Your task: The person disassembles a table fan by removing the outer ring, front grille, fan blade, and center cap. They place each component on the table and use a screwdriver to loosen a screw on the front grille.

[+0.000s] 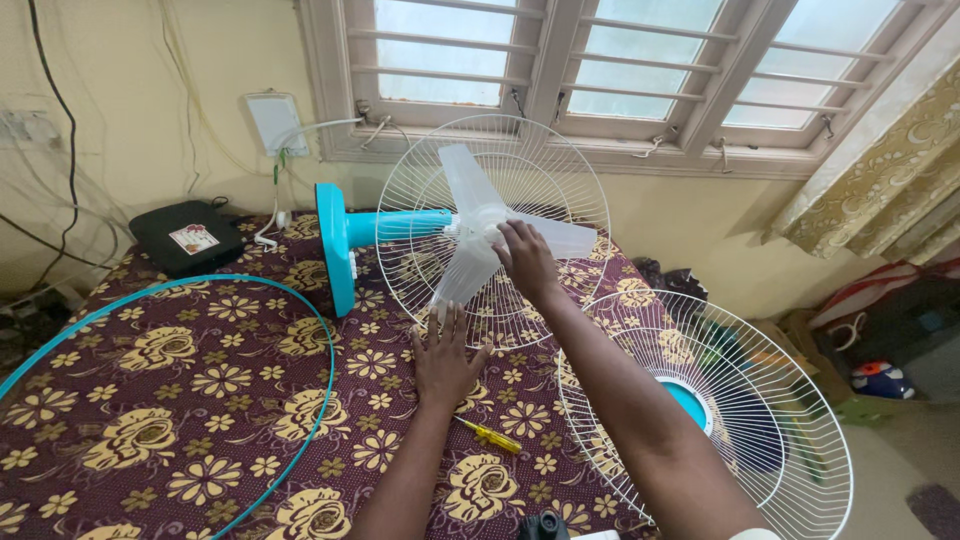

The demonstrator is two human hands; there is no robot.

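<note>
Translucent fan blade hub pinched in right hand fingers; left hand flat, fingers spread, on floral bed against rear grille.

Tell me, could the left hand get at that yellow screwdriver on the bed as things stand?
Probably yes. The left hand rests flat on the bedspread below the fan blade, holding nothing, and the yellow screwdriver lies uncovered beside its wrist. Nothing sits between them.
</note>
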